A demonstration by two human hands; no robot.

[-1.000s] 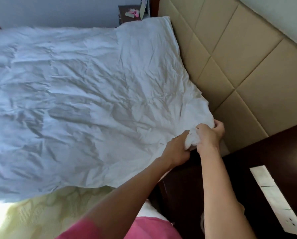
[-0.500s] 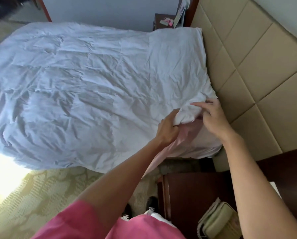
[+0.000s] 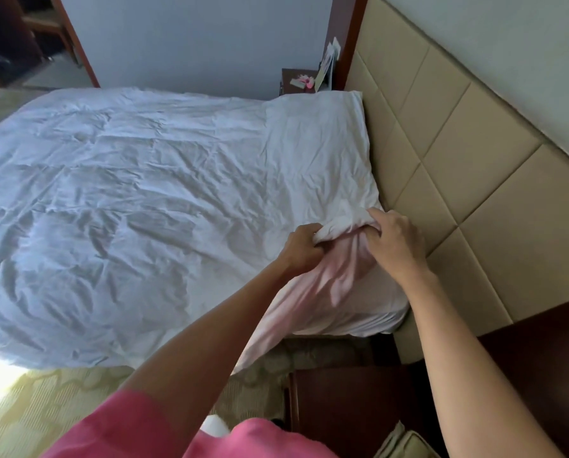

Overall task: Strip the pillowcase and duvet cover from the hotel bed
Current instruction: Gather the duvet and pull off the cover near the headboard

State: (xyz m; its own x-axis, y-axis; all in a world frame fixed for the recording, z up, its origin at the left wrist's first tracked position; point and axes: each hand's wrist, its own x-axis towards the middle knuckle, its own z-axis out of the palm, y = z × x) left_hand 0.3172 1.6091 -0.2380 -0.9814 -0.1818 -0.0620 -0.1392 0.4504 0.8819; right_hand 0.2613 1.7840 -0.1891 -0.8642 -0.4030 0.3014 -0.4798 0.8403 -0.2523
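Both hands clutch one bunched corner of the white duvet cover (image 3: 177, 200). The left hand (image 3: 301, 247) has its fingers curled tight round the gathered cloth, and the right hand (image 3: 393, 241), just beside it, pinches the same fold. Beyond the grip the cover spreads across the bed; the headboard (image 3: 458, 180) stands right of it.

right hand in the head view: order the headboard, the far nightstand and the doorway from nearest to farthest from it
From the right hand, whose grip is on the duvet cover corner:
1. Padded headboard, just to its right.
2. Far nightstand, beyond the bed's head end.
3. Doorway, across the room at upper left.
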